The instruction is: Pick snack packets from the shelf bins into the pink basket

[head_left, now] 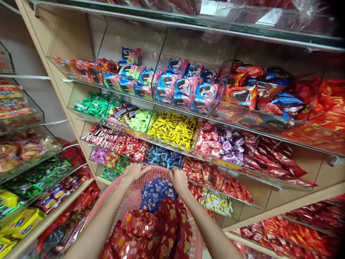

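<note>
A pink perforated plastic basket (126, 194) is in front of me, its far rim close to the lower shelves. My left hand (134, 172) is closed around the far rim on the left. On the right part of the same rim, my right hand (179, 180) is closed too. Inside lie many red candy packets (151, 230) towards me and a heap of small purple-blue packets (157, 193) at the far side. Just beyond the rim, blue-wrapped candies (164, 156) fill a shelf compartment.
Clear-fronted shelves hold yellow packets (174, 127), cookie packs (185, 86), Snickers bars (121, 112), green candies (93, 104) and purple-and-white candies (231, 144). A wooden side panel (58, 90) stands at left, with more stocked shelves beyond it. Red packets (291, 230) fill the lower right.
</note>
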Demonstrator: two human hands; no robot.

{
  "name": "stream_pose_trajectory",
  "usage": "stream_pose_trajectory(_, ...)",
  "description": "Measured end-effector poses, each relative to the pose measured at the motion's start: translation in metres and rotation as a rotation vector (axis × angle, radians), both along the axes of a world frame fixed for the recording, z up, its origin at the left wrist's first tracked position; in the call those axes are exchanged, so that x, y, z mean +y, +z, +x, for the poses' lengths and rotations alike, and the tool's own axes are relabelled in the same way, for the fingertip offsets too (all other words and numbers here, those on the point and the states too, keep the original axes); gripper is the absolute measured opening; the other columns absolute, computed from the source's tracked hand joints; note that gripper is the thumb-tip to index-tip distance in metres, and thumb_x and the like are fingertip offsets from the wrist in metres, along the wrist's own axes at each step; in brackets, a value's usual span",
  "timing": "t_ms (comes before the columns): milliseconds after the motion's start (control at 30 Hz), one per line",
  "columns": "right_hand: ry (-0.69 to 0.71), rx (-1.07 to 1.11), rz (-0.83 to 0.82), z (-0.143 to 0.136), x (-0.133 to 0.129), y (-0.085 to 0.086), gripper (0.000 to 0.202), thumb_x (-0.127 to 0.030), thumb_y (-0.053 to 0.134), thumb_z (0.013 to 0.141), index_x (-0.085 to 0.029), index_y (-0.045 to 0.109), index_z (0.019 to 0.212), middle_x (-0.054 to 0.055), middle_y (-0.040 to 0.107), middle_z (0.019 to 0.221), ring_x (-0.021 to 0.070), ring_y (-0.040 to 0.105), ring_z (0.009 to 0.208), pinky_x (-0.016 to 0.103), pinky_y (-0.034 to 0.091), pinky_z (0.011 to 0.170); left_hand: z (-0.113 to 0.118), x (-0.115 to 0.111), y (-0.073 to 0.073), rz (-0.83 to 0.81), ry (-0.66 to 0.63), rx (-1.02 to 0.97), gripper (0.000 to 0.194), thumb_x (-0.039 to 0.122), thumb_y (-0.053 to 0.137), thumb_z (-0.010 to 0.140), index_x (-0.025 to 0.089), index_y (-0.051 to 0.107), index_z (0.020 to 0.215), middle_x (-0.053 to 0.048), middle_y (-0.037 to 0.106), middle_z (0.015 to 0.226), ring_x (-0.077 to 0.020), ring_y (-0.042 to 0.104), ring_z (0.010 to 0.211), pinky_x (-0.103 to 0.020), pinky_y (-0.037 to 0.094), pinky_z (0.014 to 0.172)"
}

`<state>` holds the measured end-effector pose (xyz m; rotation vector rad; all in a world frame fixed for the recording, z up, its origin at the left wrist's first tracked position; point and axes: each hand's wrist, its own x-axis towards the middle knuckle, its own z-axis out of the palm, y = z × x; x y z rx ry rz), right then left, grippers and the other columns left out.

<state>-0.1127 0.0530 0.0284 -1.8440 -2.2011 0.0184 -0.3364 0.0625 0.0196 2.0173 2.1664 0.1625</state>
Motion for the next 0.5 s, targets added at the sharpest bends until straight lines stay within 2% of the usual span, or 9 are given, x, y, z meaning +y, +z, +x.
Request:
stream_pose_trajectory(100, 0.007, -0.035, 0.049, 0.000, 0.020, 0.013, 0.025, -0.032, 0.029, 0.086, -0.020, 0.050, 0.090, 0.006, 0.061, 0.084, 0.0158, 0.058, 0.071, 0.024, 0.035, 0.057, 0.000, 0.000, -0.001, 0.002, -0.007, 0.009, 0.078, 0.076, 0.010, 0.062, 0.019, 0.060, 0.081, -0.013, 0.062, 0.086, -0.0268, 0.057, 0.083, -0.036, 0.041, 0.070)
stream_pose_trajectory(200, -0.019, -0.089, 0.053, -0.004, 0.042, 0.019, 0.025, -0.028, 0.028, 0.087, -0.017, 0.050, 0.094, 0.008, 0.060, 0.085, 0.0165, 0.058, 0.073, 0.024, 0.037, 0.058, 0.000, -0.001, -0.001, 0.000, -0.009, 0.003, 0.078, 0.075, 0.010, 0.063, 0.019, 0.060, 0.082, -0.013, 0.062, 0.087, -0.0268, 0.057, 0.083, -0.037, 0.041, 0.070)
stream_pose_trajectory(333, -0.022, -0.175, 0.008, -0.011, 0.063, 0.017, 0.027, -0.021, 0.029, 0.086, -0.013, 0.052, 0.096, 0.012, 0.059, 0.088, 0.0184, 0.058, 0.079, 0.026, 0.040, 0.062, 0.000, -0.002, 0.000, 0.012, -0.018, 0.019, 0.077, 0.074, 0.009, 0.064, 0.019, 0.060, 0.080, -0.013, 0.062, 0.085, -0.0272, 0.057, 0.082, -0.037, 0.041, 0.069)
stream_pose_trajectory(500, -0.025, -0.208, -0.057, -0.016, 0.078, 0.012, 0.026, -0.013, 0.033, 0.082, -0.011, 0.058, 0.089, 0.014, 0.060, 0.087, 0.0197, 0.058, 0.082, 0.027, 0.042, 0.065, 0.000, -0.003, 0.000, 0.019, -0.024, 0.023, 0.076, 0.072, 0.007, 0.066, 0.018, 0.059, 0.079, -0.013, 0.062, 0.082, -0.0270, 0.057, 0.080, -0.037, 0.041, 0.068)
